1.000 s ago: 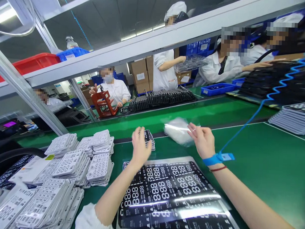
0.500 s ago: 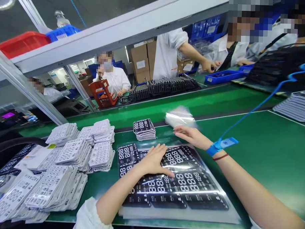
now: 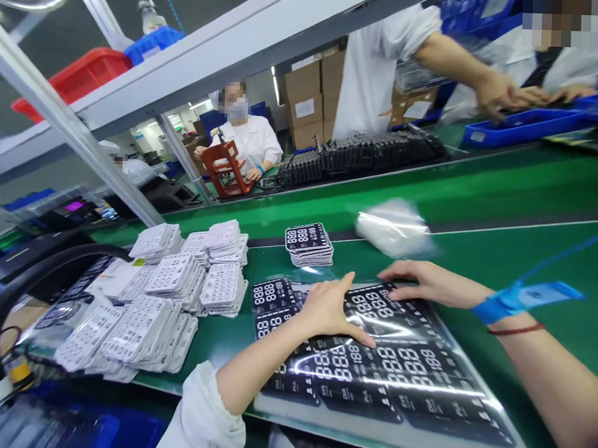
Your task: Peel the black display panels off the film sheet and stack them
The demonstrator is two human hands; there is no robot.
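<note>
A sheet of black printed display panels (image 3: 396,374) with white digits and a glossy surface lies on the green table, on top of paler sheets. My left hand (image 3: 325,310) rests flat across its middle, thumb spread, holding nothing. At the sheet's far edge is my right hand (image 3: 419,280), fingers apart and slightly bent, their tips on or just above the sheet. A blue wrist strap (image 3: 515,300) circles the right wrist. Beyond the sheet stands a small stack of cut black-faced panels (image 3: 305,240). Crumpled clear film (image 3: 394,226) lies past my right hand.
Several stacks of white panels (image 3: 136,326) fill the left of the table. A black hose (image 3: 47,271) curves beside them. Across the green belt (image 3: 349,203) stand a row of black parts (image 3: 380,148), an orange-red fixture (image 3: 227,169), a blue tray (image 3: 523,127) and co-workers in white.
My right hand has come from beside the clear film down to the sheet's far edge. My left hand stays flat on the sheet. The view has swung, shifting the scene.
</note>
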